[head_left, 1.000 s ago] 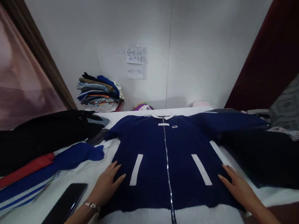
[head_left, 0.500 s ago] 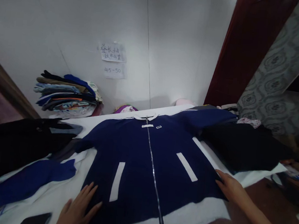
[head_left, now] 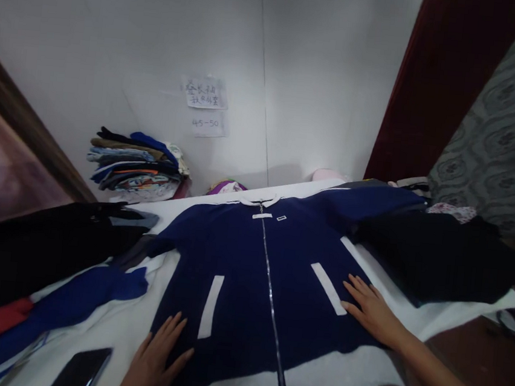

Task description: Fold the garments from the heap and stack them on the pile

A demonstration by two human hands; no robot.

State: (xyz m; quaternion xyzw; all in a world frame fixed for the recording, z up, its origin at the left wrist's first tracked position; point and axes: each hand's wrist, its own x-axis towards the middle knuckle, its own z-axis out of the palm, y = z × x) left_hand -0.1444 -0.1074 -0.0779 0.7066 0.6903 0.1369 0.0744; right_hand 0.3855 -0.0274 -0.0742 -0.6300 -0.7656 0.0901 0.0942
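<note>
A navy zip-up jacket [head_left: 246, 265] with a white collar, white pocket strips and a zipper down the front lies spread face up on the white-covered table [head_left: 133, 320]. My left hand [head_left: 158, 350] rests flat, fingers spread, on the jacket's lower left edge. On the opposite side, my right hand [head_left: 369, 307] lies with fingers stretched out on the cloth beside the right pocket strip. The jacket's left sleeve reaches toward the dark clothes, and its right one lies out to the far right. Neither hand grips the fabric.
A stack of folded clothes [head_left: 137, 163] stands at the back left by the wall. Black garments [head_left: 52, 240] lie on the left, and a black pile [head_left: 438, 253] lies on the right. A phone [head_left: 80, 370] sits near the front left. Handwritten paper signs [head_left: 206, 93] hang on the wall.
My right hand has moved inward from the jacket's right edge, where its fingers were at the hem side, onto the cloth near the pocket strip. The camera view has turned slightly left.
</note>
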